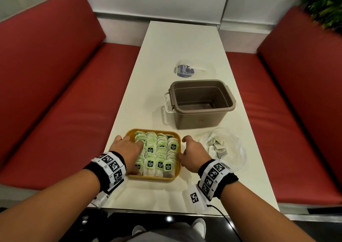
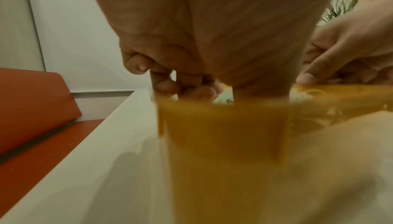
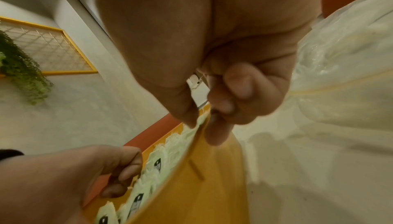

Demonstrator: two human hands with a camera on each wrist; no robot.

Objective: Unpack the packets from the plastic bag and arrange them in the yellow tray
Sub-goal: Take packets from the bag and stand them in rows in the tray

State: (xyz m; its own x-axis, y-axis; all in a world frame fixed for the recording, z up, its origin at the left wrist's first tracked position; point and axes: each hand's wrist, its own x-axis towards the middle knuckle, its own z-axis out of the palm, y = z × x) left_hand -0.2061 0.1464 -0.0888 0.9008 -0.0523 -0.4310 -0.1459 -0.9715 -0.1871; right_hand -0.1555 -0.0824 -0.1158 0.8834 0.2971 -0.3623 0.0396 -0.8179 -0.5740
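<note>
At the table's near edge, the head view shows the yellow tray [image 1: 177, 169] packed with rows of packets [image 1: 159, 154], the left hand [image 1: 129, 153] lying over its left rows, the right hand [image 1: 192, 153] at its right rim, and the plastic bag [image 1: 231, 149] just right. In the left wrist view that hand's fingers [image 2: 163, 83] curl down at the tray's far-left rim. In the right wrist view thumb and fingers [image 3: 219, 126] pinch the tray's right wall.

head looks down; wrists close, sharing yellow tray [image 1: 176, 173].
</note>
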